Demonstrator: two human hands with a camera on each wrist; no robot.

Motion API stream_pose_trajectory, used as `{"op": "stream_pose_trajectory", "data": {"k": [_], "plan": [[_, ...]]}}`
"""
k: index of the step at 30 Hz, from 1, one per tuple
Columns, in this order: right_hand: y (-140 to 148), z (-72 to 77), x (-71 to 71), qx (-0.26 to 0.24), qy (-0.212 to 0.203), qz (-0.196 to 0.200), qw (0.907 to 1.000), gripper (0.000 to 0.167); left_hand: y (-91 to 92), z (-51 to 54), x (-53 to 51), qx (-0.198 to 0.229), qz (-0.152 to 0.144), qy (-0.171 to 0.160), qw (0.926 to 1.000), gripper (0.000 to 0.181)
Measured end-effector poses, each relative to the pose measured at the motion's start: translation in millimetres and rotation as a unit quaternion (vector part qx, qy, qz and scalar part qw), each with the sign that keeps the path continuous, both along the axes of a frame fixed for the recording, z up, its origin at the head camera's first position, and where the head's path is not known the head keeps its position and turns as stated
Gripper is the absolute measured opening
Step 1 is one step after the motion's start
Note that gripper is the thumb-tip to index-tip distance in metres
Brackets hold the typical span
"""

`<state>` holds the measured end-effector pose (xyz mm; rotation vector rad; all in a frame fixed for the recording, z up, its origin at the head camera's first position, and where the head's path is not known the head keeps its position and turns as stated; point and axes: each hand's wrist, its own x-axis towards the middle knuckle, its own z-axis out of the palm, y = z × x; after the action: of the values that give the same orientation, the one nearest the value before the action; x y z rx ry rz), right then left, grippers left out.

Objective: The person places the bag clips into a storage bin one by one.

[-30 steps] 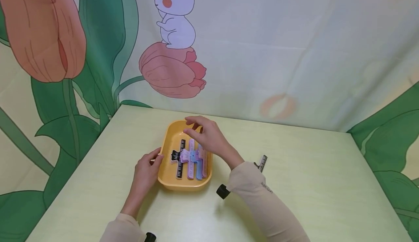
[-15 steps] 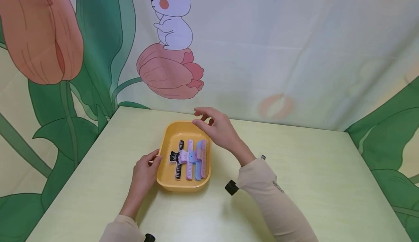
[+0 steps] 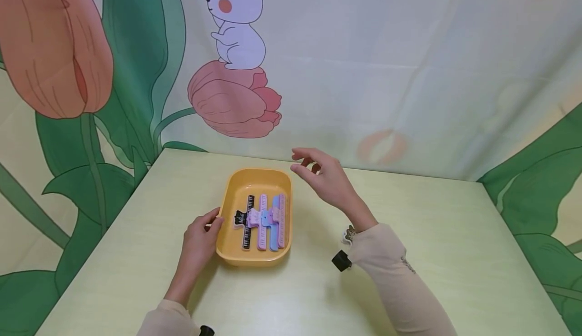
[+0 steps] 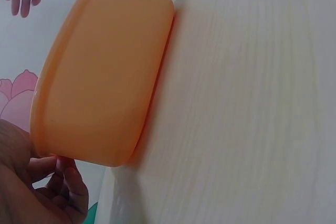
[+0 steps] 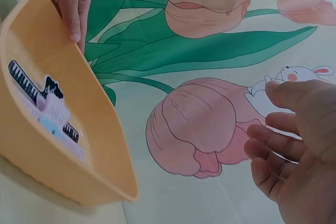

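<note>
My left hand [image 3: 200, 237] holds the left rim of a yellow plastic tray [image 3: 253, 263], fingers curled against its outer side in the left wrist view. Inside lie page clips with piano-key bars and bear-shaped grips: a black clip [image 3: 248, 230], a pink clip [image 3: 262, 237], a blue clip [image 3: 274, 241] and a pinkish-purple clip [image 3: 282, 225]. They lie side by side and partly overlap. Right of the tray, my right hand [image 3: 329, 182] hovers with nothing in it, its fingers loosely bent. Another clip [image 3: 348, 235] on the table is mostly hidden behind my right wrist.
The pale table [image 3: 454, 255] reaches back to a printed curtain [image 3: 327, 73] with tulips and a rabbit. Black wrist cameras, such as the right one [image 3: 341, 260], stick out from the sleeves.
My right hand has moved away from above the tray to the right, and its forearm now covers most of the clip on the table. The left hand stays at the tray rim.
</note>
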<state>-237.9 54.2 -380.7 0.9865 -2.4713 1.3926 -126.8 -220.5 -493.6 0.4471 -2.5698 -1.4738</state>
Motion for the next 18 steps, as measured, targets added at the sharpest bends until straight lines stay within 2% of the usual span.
{"op": "stream_pose_trajectory", "data": {"k": [18], "plan": [[70, -0.7, 5.4, -0.014, -0.025, -0.045, 0.9986, 0.039, 0.4, 1.3, -0.2, -0.007, -0.004, -0.008, 0.9999, 0.045]]}}
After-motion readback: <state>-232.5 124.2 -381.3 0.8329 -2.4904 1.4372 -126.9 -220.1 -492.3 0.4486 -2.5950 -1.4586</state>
